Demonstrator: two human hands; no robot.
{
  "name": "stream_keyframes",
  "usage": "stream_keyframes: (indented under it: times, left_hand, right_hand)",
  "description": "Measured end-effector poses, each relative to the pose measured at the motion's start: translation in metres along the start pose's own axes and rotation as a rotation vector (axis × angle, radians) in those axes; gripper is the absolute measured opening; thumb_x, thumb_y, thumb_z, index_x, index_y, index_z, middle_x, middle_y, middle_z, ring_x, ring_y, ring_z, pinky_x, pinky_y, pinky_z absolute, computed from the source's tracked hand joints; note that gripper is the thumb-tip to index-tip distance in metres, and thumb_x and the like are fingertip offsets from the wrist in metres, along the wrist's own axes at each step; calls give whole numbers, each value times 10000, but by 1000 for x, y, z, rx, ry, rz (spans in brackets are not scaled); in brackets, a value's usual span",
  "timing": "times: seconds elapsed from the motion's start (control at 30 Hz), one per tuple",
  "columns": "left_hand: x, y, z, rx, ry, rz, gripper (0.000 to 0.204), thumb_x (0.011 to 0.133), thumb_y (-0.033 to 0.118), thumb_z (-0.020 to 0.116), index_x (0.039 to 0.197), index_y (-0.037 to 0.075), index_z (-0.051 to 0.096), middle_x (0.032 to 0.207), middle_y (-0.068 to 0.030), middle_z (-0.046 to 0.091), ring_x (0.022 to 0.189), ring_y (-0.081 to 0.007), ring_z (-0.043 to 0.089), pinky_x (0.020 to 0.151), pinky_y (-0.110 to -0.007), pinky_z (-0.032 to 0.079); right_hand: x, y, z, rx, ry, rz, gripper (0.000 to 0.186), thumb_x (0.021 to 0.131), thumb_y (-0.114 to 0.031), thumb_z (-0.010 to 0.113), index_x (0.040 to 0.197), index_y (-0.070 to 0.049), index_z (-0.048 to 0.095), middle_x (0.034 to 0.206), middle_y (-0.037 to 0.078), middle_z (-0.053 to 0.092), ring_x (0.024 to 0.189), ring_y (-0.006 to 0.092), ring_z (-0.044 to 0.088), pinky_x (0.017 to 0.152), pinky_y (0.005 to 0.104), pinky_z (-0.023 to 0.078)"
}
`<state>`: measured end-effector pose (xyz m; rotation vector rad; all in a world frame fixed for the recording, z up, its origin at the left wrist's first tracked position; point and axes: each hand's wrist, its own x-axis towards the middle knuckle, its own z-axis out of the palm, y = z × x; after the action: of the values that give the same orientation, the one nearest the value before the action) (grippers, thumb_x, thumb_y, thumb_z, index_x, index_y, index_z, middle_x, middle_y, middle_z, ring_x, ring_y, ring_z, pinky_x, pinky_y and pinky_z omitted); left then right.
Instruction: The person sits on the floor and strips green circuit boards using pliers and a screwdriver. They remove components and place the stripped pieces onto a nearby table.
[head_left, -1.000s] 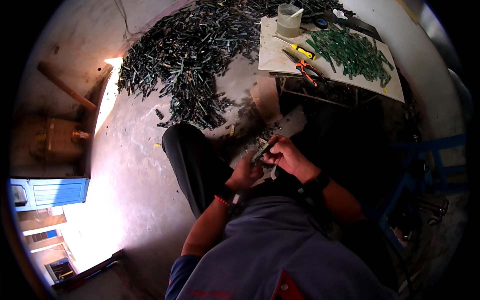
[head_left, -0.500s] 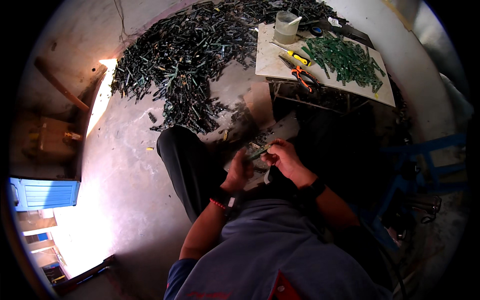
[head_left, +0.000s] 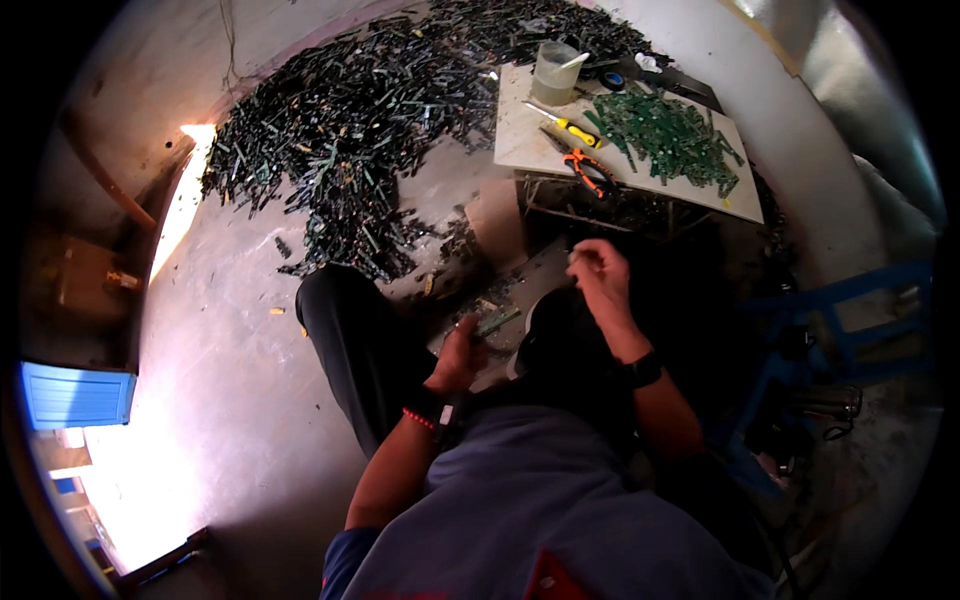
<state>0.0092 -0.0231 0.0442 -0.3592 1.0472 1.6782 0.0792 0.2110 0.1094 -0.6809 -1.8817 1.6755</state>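
Low between my knees, my left hand (head_left: 460, 355) is closed around one end of a narrow green strip (head_left: 498, 321) that looks like circuit board. The strip's free end points up and to the right. My right hand (head_left: 602, 280) is raised apart from it, nearer the low table, with its fingers curled together. Something small and pale may sit at those fingertips, too blurred to name. On the tabletop ahead lie orange-and-black pliers (head_left: 590, 174), a yellow-handled screwdriver (head_left: 577, 131) and a heap of green strips (head_left: 670, 140).
A large pile of dark strips (head_left: 350, 130) spreads over the floor ahead and left. The low table (head_left: 520, 145) also bears a cloudy plastic cup (head_left: 553, 75) and a roll of tape (head_left: 612, 80). A blue metal frame (head_left: 850, 300) stands at the right.
My right hand has come away from the strip, moving up and to the right. My left hand keeps the strip and sits slightly lower. The whole view has shifted a little.
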Motion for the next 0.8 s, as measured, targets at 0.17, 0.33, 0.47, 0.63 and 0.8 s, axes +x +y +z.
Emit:
stream_keyframes:
  times: [0.17,0.33,0.47,0.63,0.8]
  left_hand:
    - [-5,3,12,-3,29,20,235,912,367,455,835,146,440,556,8,357,446,-104,301,421,-258,232]
    - [-8,7,16,10,16,-5,255,927,338,454,764,148,405,540,2,341,445,-121,299,428,-267,243]
    - [-1,4,8,-26,53,-44,264,921,346,463,763,144,405,534,2,343,432,-122,296,413,-269,231]
    - [-5,6,11,-43,90,-42,269,913,346,475,757,138,406,532,2,340,431,-122,294,415,-267,232]
    - [-5,8,8,-127,82,-33,275,919,338,464,751,128,411,535,-1,341,442,-123,292,429,-265,240]
  right_hand:
    - [59,-30,-39,-528,285,-237,261,762,-164,694,956,-10,610,812,94,627,724,195,600,678,296,482]
    - [88,-40,-42,-814,305,-347,340,790,-290,674,991,-23,617,924,136,630,858,305,596,758,376,472]
    - [122,-40,-40,-773,193,-365,301,816,-269,632,1010,-39,617,957,158,627,897,340,585,762,412,461]
    - [169,-36,-26,-893,79,-400,245,807,-173,569,1011,-45,615,971,166,625,912,360,575,791,432,452]
    - [198,-40,-9,-1096,0,-315,277,804,-170,577,1060,-68,610,1041,165,611,992,344,550,845,425,450]
